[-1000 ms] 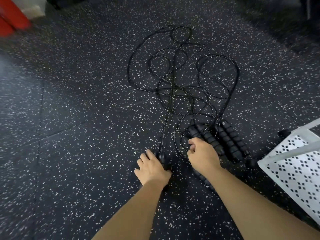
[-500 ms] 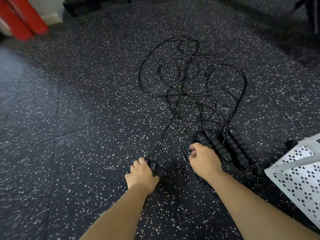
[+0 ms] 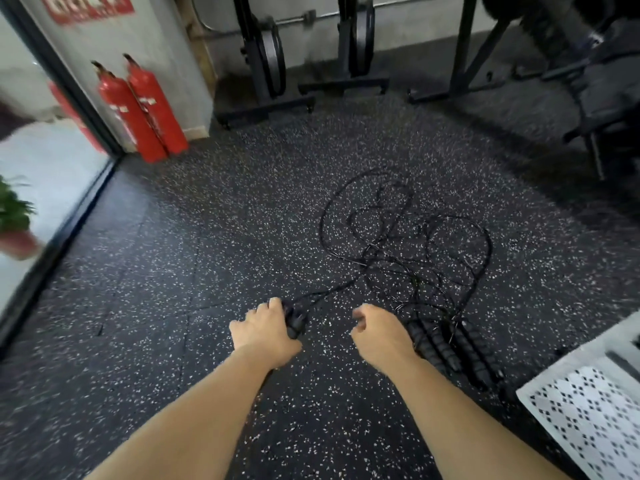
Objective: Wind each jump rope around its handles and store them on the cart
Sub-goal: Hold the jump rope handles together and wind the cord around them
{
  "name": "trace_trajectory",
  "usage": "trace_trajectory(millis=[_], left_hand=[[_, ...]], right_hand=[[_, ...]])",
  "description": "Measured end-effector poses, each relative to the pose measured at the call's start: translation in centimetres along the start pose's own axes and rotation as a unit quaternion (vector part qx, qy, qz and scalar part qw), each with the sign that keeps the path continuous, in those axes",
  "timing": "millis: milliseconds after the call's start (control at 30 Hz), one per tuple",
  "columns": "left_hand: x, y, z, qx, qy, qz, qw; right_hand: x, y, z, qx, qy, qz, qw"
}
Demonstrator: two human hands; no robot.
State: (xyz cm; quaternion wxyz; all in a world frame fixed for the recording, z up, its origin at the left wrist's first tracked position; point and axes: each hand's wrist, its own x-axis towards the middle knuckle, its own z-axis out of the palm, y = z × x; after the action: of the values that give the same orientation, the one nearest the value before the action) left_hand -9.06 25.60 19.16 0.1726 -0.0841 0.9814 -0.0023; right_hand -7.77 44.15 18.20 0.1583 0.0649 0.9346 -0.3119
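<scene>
Low in the frame: left hand (image 3: 263, 332) on a handle (image 3: 296, 322), cords (image 3: 408, 244) tangled

At the far left edge a potted plant (image 3: 14, 216) shows blurred. To its right, in the upper left, two red extinguishers (image 3: 138, 109) stand side by side against the wall. Dark racks (image 3: 263, 64) stand along the top. Speckled dark floor (image 3: 173, 271) fills the middle.

Lower centre, the left hand is curled round the black handle, knuckles up. Thin cord runs from that handle up and right into the cords, which lie in loose overlapping loops on the floor at centre right.

Right of the left hand and apart from it, the right hand (image 3: 379, 336) has its fingers curled under. I cannot tell whether they hold anything.

Just beside its right edge, loose handles (image 3: 453, 344), black and ribbed, lie close together on the floor, their far ends toward the tangle. A white perforated cart (image 3: 588, 410) sits in the lower right corner, near those handles.
</scene>
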Motion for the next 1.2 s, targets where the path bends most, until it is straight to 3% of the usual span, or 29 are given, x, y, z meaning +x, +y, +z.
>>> trace_trajectory(millis=[133,267,533,833,967,1100,1200], left_hand=[[-3.1,-1.0,-5.8,-0.030,0.018,0.000,0.999],[-6.1,-1.8,-12.2,-0.072,-0.033,0.002,0.997],[-12.9,-2.1,-21.3,-0.136,-0.033,0.078,0.987],[-18.0,-2.8,-27.6,-0.264,-0.080,0.155,0.949],[-18.0,-3.6,-29.0,-0.404,-0.088,0.147,0.899],[-16.8,-4.8,-30.5,-0.585,-0.073,0.088,0.803],[-16.5,-5.7,-31.5,-0.639,-0.034,0.042,0.768]], right_hand=[[-3.4,-2.0,-2.3,0.007,0.013,-0.013,1.000],[-6.5,-3.9,-4.3,0.025,0.032,-0.020,0.999],[-10.8,-9.6,-6.8,0.046,0.081,-0.069,0.993],[-11.1,-13.9,-8.6,0.216,0.176,-0.096,0.956],[-10.1,-14.0,-8.5,0.243,0.175,-0.060,0.952],[-9.9,-12.3,-7.5,0.188,0.132,-0.040,0.972],[-10.0,-10.2,-6.3,0.130,0.091,-0.014,0.987]])
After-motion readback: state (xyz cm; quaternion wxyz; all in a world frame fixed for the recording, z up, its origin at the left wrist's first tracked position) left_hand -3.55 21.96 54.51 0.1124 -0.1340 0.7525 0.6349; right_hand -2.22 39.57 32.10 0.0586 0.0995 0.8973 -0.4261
